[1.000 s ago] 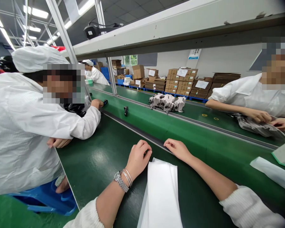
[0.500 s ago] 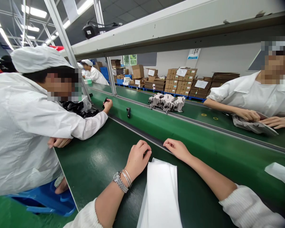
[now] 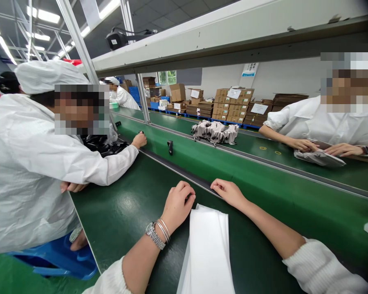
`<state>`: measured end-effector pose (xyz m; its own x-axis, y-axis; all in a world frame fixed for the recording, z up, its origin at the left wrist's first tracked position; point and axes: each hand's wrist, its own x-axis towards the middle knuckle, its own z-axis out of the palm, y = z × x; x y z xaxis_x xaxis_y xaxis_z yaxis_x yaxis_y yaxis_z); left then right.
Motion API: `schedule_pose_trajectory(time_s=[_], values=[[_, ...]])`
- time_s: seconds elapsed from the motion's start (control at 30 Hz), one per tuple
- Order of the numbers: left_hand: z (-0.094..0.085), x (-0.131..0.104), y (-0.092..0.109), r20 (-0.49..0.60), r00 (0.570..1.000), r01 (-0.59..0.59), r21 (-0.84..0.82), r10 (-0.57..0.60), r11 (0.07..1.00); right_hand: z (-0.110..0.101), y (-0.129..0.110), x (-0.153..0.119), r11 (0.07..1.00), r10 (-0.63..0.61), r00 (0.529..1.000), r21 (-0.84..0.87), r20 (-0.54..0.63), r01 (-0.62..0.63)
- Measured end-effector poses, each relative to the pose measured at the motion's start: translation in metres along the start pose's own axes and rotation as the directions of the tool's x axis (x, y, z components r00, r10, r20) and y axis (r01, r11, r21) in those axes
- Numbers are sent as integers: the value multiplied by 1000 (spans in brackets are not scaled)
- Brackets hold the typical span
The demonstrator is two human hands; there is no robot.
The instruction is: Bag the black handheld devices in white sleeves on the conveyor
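My left hand [image 3: 178, 206], with a metal watch and thin bangles at its wrist, rests on the green tabletop [image 3: 119, 228] with its fingers curled in. Nothing shows in it. Just to its right lies a stack of flat white sleeves [image 3: 209, 249], apart from the fingers. My right hand [image 3: 228, 192] is also closed, lying at the dark edge rail [image 3: 184, 173] beside the green conveyor belt [image 3: 248, 179]; I see no object in it. A small black part [image 3: 170, 147] rides on the belt, beyond both hands.
At left, a co-worker's hand [image 3: 139, 140] is over the belt, near black bagged items [image 3: 106, 145]. Across the belt, another person's hands [image 3: 322, 148] hold flat grey pieces [image 3: 320, 158]. A bundled white-grey pile [image 3: 215, 131] stands there. A white shelf beam [image 3: 202, 43] crosses above.
The black part has slid a little right along the belt. A white piece at the far right has moved mostly out of view. My hands have stayed still; both co-workers' hands have shifted.
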<state>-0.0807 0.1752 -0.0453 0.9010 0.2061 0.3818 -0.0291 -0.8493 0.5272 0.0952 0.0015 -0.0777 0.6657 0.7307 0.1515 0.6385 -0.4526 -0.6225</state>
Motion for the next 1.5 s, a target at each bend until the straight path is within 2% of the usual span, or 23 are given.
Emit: schedule_pose_trajectory(time_s=[1.5], values=[[2,1,-2,-5,999,-38,16,38,999,2,2,1,1000,-15,1000,-13,-11,15]])
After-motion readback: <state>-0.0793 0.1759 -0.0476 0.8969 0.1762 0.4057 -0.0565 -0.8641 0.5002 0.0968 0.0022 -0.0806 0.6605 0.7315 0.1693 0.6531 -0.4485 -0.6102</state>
